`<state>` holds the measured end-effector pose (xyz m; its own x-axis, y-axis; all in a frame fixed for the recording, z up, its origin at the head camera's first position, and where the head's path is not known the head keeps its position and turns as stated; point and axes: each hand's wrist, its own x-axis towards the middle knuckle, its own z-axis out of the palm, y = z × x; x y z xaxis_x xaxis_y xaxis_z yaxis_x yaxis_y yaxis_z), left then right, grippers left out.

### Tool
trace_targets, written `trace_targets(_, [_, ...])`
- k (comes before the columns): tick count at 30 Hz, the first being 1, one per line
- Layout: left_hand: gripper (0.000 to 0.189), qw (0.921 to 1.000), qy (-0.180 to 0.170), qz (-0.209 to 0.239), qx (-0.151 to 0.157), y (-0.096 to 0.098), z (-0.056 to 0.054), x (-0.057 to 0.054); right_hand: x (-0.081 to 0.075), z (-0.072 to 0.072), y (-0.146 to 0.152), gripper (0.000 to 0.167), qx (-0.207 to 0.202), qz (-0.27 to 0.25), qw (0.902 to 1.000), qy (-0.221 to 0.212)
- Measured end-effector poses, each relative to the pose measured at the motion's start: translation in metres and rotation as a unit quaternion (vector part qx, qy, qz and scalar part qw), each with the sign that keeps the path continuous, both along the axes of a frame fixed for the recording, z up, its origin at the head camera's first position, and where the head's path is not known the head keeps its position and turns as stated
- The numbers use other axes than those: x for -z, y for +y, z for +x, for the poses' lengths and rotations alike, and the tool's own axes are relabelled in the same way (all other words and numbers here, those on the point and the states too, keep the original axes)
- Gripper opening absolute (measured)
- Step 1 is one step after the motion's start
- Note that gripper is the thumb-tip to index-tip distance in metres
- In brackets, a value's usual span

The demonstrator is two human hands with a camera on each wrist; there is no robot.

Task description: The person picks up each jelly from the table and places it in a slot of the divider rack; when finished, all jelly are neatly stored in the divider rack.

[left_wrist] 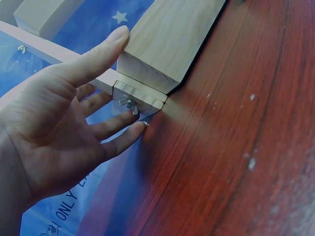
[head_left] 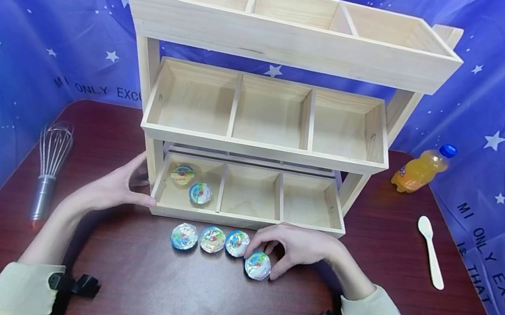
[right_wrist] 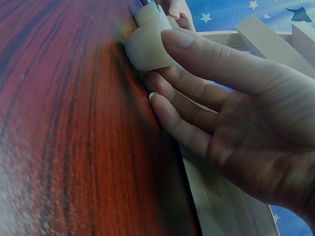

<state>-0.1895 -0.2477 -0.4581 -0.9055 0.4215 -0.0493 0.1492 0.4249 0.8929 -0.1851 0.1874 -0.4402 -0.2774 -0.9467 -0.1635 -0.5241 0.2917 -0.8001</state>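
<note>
My right hand [head_left: 300, 245] pinches a small jelly cup [head_left: 257, 266] with a printed foil lid between thumb and fingers. The right wrist view shows its pale rounded side [right_wrist: 147, 49] low over the tabletop. Three similar cups stand in a row to its left: one jelly cup [head_left: 237, 243], another jelly cup [head_left: 212, 239] and a third jelly cup [head_left: 184, 237]. My left hand [head_left: 112, 189] rests at the left end of a wooden three-tier rack [head_left: 263, 151]. Its thumb touches the bottom bin's corner, and its extended fingers lie by the leg [left_wrist: 140, 91] with a wing nut.
Two more cups, a yellowish cup [head_left: 182, 174] and a blue-lidded cup [head_left: 200, 193], sit in the bottom tier's left compartment. A whisk [head_left: 47, 172] lies at far left. On the right are an orange drink bottle [head_left: 420, 170] and a white spoon [head_left: 431, 251].
</note>
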Motion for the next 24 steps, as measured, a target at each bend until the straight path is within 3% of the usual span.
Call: trace_targets(24, [0.124, 1.0000, -0.007, 0.000, -0.001, 0.0007, -0.0007, -0.0012, -0.0008, 0.0005, 0.0014, 0.051, 0.002, 0.016, 0.9998, -0.012])
